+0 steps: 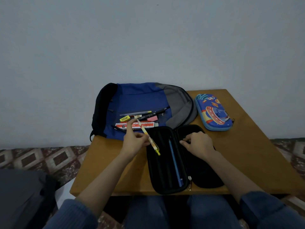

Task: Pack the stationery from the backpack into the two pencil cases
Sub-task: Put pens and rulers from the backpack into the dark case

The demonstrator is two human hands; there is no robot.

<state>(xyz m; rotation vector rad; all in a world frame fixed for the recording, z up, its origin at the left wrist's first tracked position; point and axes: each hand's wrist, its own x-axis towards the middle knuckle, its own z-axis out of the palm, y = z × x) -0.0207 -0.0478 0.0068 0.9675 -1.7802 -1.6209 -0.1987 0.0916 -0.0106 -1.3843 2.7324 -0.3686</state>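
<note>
A blue and grey backpack (140, 100) lies flat at the table's far side, with several pens, a yellow eraser (124, 119), a pink eraser (152, 119) and a red ruler (137, 125) on it. My left hand (134, 142) pinches a yellow patterned pen (149, 138), tilted over the left half of the open black pencil case (166, 162). A blue pencil (175, 162) lies inside that half. My right hand (197, 143) grips the case's middle edge near its far end. A closed blue cartoon pencil case (212, 111) sits at the right.
The small wooden table (247, 154) stands against a pale wall. A patterned floor shows on both sides. A dark bag (24, 195) sits on the floor at the lower left. My knees are under the table's near edge.
</note>
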